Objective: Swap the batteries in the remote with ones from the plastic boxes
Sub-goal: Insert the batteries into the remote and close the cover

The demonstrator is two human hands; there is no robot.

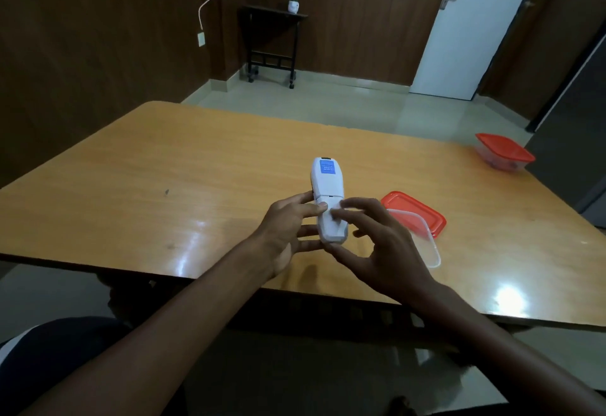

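Note:
A white remote [326, 186] with a blue label on its back is held face down above the wooden table [164, 169]. My left hand [288, 235] grips its lower end from the left and below. My right hand [383, 245] touches the battery cover [331, 218] with thumb and forefinger. Just right of my hands lies an open clear plastic box [429, 251] beside its red lid [413, 212]. A second clear box with a red lid [503, 151] stands shut at the far right corner. No batteries are visible.
The table's near edge [131, 266] runs just below my hands. Beyond the table are a tiled floor, a small dark side table [272, 41] on wheels and a white door [472, 28].

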